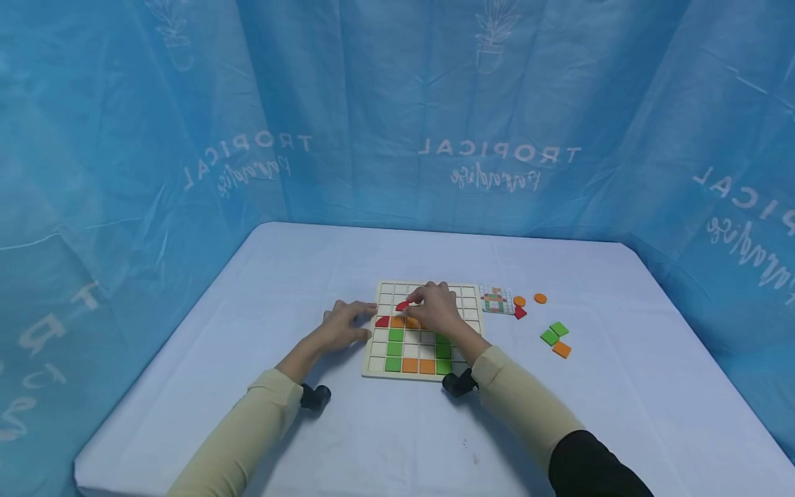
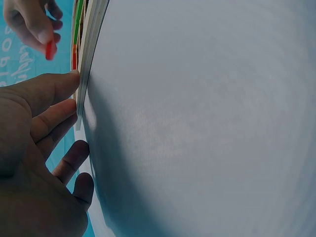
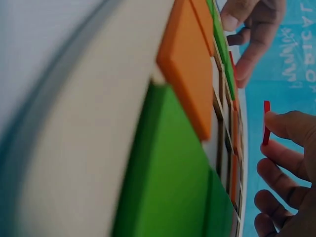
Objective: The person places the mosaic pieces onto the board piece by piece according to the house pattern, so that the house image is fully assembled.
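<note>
1. Right hand [image 1: 437, 310]: thumb and forefinger pinch a red piece [image 1: 403, 305], held on edge above the board [image 1: 373, 367], clear of its surface.
2. Left hand [image 1: 341, 324]: thumb and fingers spread wide, their tips touching the board's left edge; nothing gripped.
3. Board: flat on the tabletop [image 1: 385, 435]. Set in its grid are a red tile [image 1: 382, 322] in the leftmost column, orange tiles [image 1: 410, 365] and two columns of green tiles [image 1: 394, 349]. The right hand hides part of the grid.
4. Card [image 1: 497, 300]: patterned, just beside the board's right edge.
5. Right of the board, loose: two orange discs [image 1: 540, 298], a spare red piece [image 1: 520, 313], two green squares [image 1: 549, 337] and an orange square [image 1: 562, 350].
</note>
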Action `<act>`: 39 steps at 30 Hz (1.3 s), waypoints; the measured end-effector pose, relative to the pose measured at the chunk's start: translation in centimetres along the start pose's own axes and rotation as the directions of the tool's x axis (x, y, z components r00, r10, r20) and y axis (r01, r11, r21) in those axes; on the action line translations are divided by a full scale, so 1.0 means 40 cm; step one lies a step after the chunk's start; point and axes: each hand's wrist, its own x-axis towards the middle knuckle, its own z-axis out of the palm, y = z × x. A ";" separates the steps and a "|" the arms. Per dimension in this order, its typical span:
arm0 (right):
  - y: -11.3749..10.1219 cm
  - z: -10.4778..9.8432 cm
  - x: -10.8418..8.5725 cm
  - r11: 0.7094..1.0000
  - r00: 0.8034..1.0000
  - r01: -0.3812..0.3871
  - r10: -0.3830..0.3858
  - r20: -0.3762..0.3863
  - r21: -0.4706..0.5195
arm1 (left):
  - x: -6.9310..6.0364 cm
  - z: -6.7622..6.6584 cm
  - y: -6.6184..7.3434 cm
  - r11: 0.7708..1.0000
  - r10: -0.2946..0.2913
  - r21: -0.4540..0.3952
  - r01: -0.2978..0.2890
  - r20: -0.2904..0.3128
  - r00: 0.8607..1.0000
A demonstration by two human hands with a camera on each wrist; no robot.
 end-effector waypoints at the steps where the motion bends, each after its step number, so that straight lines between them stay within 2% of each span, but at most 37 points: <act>1: -0.004 0.006 0.005 1.000 1.000 -0.002 0.002 0.004 -0.009 | 0.000 0.000 0.000 1.000 0.000 0.001 0.000 0.000 1.000; 13: -0.018 0.045 0.029 0.993 0.999 -0.039 0.041 0.014 -0.114 | -0.004 0.001 0.004 1.000 -0.007 0.003 0.007 -0.006 1.000; 24: -0.017 0.040 0.023 0.993 0.998 -0.060 0.062 0.020 -0.103 | -0.007 -0.001 0.004 1.000 -0.005 -0.005 0.005 -0.003 1.000; 32: -0.015 0.040 0.021 0.993 0.998 -0.053 0.056 0.023 -0.101 | -0.010 -0.004 0.006 1.000 0.022 0.000 -0.022 -0.004 1.000; 39: -0.011 0.034 0.016 0.997 0.999 -0.034 0.035 0.010 -0.073 | -0.008 0.002 0.001 1.000 0.018 -0.006 -0.018 -0.007 1.000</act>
